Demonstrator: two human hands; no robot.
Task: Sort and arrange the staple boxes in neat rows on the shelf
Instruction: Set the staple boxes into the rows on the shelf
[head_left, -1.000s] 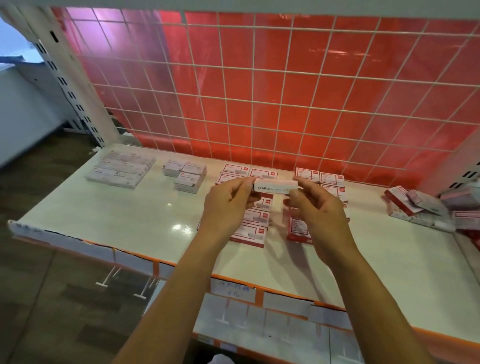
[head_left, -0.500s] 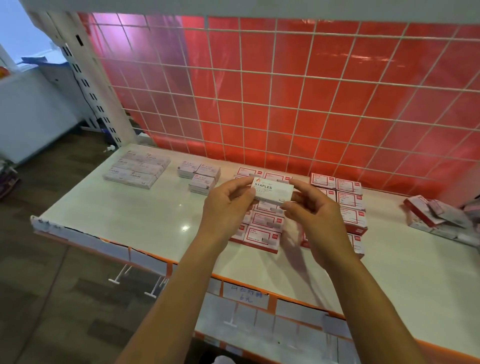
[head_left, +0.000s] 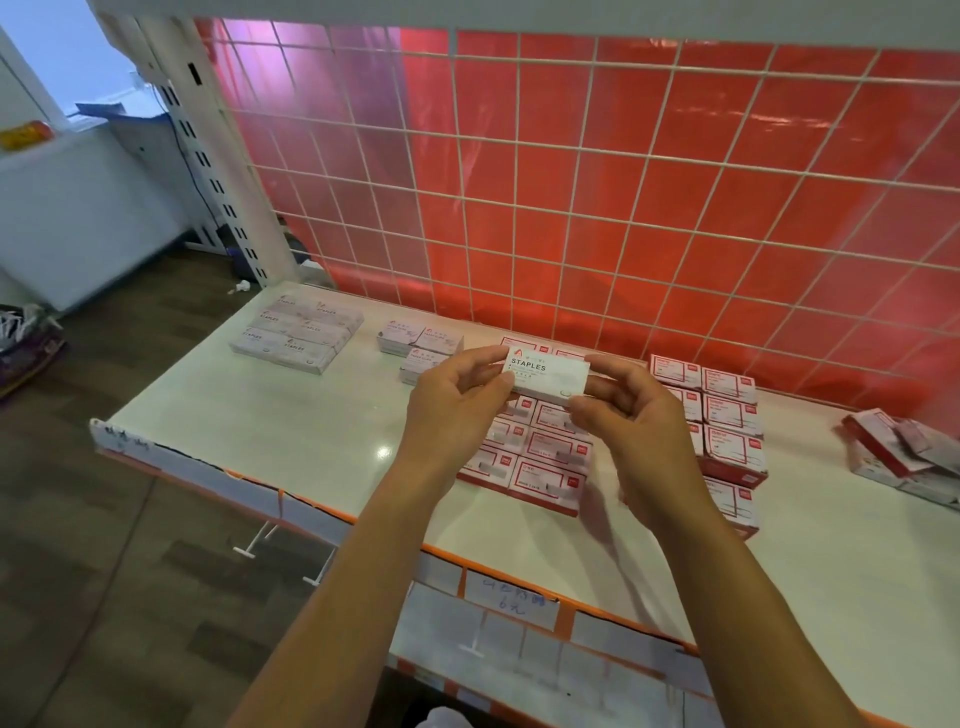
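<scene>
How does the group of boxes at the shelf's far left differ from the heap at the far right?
The left group lies flat in tidy rows; the right heap is jumbled, with boxes tilted and overlapping. The left group is pale with STAPLES printed on top; the right heap shows red sides and red-framed labels. Both sit on the white shelf.

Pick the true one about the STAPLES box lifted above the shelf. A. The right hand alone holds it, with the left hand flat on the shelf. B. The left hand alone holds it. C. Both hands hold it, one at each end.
C: the left hand and the right hand each pinch one end of the STAPLES box, above the rows of red-labelled boxes.
</scene>
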